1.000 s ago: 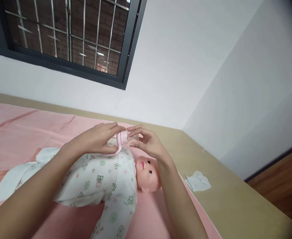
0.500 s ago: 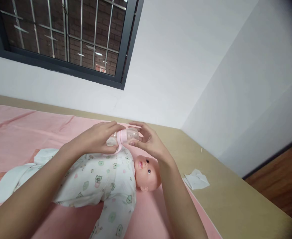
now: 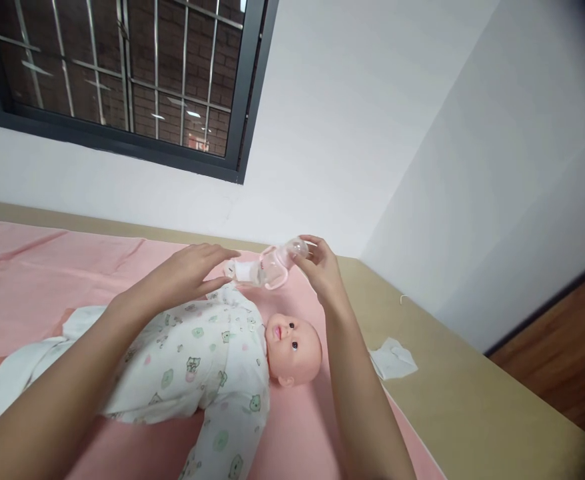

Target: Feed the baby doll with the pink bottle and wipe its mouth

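A clear baby bottle [image 3: 272,268] with pink handles is tilted above the doll's chest, its capped end raised to the right. My right hand [image 3: 320,263] grips the clear cap between thumb and fingers. My left hand [image 3: 195,270] has its fingers and thumb apart around the bottle's base end; whether they touch it I cannot tell. Below lies a baby doll [image 3: 292,347] on its back, its head to the right, in a white suit [image 3: 187,363] with green and pink prints. My left forearm covers part of the doll's legs.
The doll lies on a pink sheet [image 3: 27,267] over a wooden surface [image 3: 452,413]. A crumpled white tissue [image 3: 394,360] rests on the wood at the right. White walls and a dark-framed barred window [image 3: 122,73] stand behind.
The bottle has moved right and tilted, its cap end higher, with my right hand now gripping the cap. My left hand has come off the collar and opened near the base.
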{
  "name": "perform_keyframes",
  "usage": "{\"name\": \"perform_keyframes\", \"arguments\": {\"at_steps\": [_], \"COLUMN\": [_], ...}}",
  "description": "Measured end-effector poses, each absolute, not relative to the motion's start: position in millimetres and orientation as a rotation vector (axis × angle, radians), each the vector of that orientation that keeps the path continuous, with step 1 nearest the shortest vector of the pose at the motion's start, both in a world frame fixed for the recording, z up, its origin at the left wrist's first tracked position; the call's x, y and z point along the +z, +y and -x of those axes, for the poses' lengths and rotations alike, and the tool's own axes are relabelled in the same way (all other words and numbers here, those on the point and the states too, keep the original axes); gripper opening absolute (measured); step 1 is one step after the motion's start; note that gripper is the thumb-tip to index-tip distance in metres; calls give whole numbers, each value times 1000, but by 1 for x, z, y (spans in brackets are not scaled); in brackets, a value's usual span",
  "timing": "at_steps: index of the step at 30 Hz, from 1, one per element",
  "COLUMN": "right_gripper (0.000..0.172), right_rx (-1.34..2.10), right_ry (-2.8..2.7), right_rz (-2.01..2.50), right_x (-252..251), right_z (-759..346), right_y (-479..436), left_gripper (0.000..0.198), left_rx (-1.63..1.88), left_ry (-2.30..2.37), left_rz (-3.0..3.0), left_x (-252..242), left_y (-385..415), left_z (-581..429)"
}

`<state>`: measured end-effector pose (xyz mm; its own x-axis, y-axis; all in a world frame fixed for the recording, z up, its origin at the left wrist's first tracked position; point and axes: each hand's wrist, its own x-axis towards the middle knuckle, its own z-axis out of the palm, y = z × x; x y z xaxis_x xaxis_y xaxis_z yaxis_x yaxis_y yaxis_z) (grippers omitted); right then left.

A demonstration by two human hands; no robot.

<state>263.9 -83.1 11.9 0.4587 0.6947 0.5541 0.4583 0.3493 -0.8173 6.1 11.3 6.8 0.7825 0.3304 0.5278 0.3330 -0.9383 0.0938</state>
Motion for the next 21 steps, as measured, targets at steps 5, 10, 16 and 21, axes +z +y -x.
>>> {"name": "perform_keyframes", "arguments": {"at_steps": [5,10,16,21], "right_gripper": [47,48,50,52], "right_rx": [8,-50,-24,-27], "right_ry": [-1041,-1029,-1051,-1069], "right_rz": [1495,1704,1767,1736], "right_x": [-17,-51,-74,-77], "right_z": [-312,-341,-356,-355], "right_y": [-64,-49,-40,-41], "left_gripper": [36,35,34,32], "left_rx": [-612,-548,-516,-404], "left_ry": [-536,-518,-576,-559], "left_rz": [3037,3077,3102,3148], "left_x": [15,19,24,29], "left_y": [7,-1,-6,-16], "left_z": [-1,-1,3,8]}}
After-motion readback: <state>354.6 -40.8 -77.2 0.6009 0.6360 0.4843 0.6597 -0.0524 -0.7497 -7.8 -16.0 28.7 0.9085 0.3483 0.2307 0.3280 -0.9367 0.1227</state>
